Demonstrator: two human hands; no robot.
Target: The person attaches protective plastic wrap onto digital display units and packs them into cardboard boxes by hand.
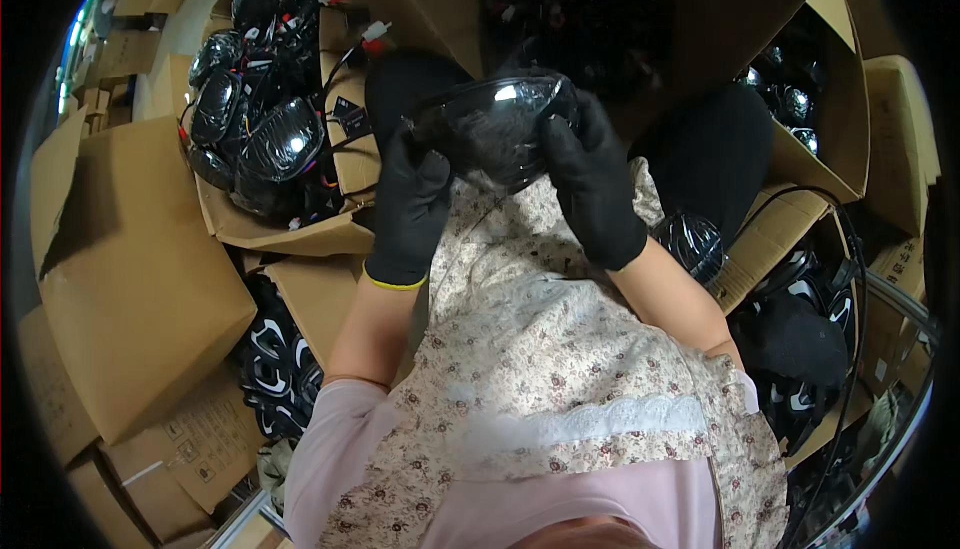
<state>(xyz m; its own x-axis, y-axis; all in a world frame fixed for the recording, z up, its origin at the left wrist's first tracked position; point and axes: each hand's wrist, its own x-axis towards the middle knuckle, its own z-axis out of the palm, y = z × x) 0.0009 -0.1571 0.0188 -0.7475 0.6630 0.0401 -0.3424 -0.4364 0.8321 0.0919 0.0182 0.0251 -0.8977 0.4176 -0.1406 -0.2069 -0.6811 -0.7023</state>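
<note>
Between my two black-gloved hands, above my lap, is a glossy dark rounded shell (490,129) that seems wrapped in clear film. My left hand (408,204) grips its left end, thumb toward me. At the right end, my right hand (592,174) presses its thumb on the near face, with the other fingers behind. Similar film-wrapped black shells (285,139), with wires and white and red connectors, fill an open cardboard box (290,237) to the left. Another wrapped dark piece (690,244) lies beside my right forearm.
A large closed-looking carton (150,279) stands at the left. Black parts with white marks (275,369) lie below the shell box. At the right are a box of glossy parts (795,104), a carton of black parts (800,339) and a black cable (858,279). The far middle is dark.
</note>
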